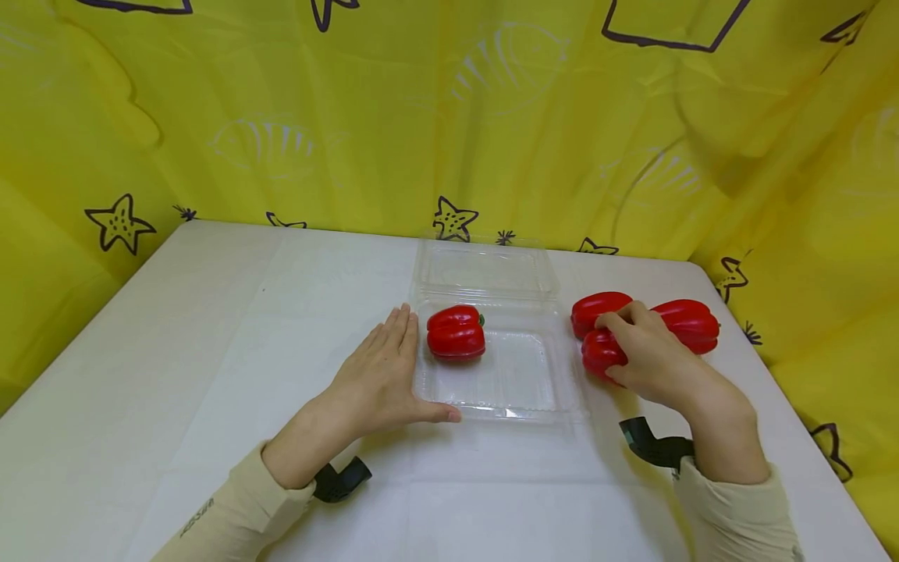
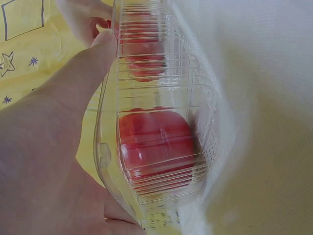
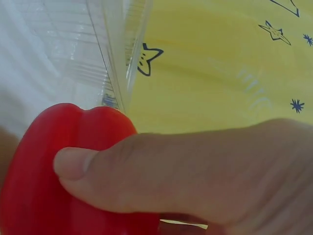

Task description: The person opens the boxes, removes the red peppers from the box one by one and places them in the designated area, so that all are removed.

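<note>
A clear plastic clamshell box (image 1: 523,371) lies with its lid (image 1: 485,269) folded back. One red bell pepper (image 1: 456,336) with a green stem rests in the left part of its base. Along the box's left and front edges, my left hand (image 1: 375,382) lies with straight fingers and the thumb spread out; the left wrist view shows the thumb on the rim. To the right of the box, my right hand (image 1: 653,355) grips a red bell pepper (image 3: 73,142), its thumb pressed on the side. The far fingers are partly hidden.
Beside the gripped pepper lie two more red bell peppers, one behind it (image 1: 597,308) and one to the right (image 1: 691,324). A white cloth covers the table (image 1: 211,336). A yellow patterned curtain (image 1: 379,117) hangs behind the table and along its sides.
</note>
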`<move>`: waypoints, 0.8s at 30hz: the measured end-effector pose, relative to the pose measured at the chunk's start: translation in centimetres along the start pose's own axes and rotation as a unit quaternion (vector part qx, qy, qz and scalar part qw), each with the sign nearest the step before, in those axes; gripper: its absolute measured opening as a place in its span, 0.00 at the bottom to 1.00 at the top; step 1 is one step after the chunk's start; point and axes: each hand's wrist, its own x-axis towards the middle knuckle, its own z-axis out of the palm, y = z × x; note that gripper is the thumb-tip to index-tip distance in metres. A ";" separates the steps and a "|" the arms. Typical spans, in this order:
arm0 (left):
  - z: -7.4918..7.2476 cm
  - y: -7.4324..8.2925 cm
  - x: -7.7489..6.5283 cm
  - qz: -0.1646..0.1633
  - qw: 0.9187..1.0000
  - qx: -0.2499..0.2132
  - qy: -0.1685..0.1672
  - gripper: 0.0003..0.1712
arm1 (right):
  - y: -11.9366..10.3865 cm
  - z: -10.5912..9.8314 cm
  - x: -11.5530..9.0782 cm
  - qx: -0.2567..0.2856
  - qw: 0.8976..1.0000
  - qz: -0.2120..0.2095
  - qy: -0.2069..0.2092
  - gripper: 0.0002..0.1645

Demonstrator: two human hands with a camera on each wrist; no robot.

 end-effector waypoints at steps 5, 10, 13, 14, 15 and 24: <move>0.0 0.0 0.0 -0.002 1.000 -0.005 -0.004 0.77 | 0.0 0.3 0.1 -0.004 1.000 -0.001 -0.005 0.41; 0.0 -0.1 0.0 -0.003 1.000 -0.003 -0.002 0.77 | 0.1 0.4 0.3 0.000 0.999 0.019 -0.028 0.42; 0.0 -0.1 0.0 -0.004 1.000 -0.001 -0.001 0.77 | 0.1 0.5 0.5 -0.007 0.999 0.025 -0.035 0.41; 0.0 -0.1 0.0 -0.004 1.000 -0.001 -0.001 0.77 | 0.1 0.6 0.5 -0.010 0.999 0.026 -0.036 0.40; 0.0 -0.1 0.0 -0.004 1.000 -0.001 -0.001 0.77 | 0.1 0.6 0.5 -0.013 0.999 0.027 -0.038 0.40; 0.0 -0.1 0.0 -0.003 1.000 -0.004 -0.005 0.77 | 0.3 0.4 0.4 -0.015 0.998 0.034 -0.047 0.43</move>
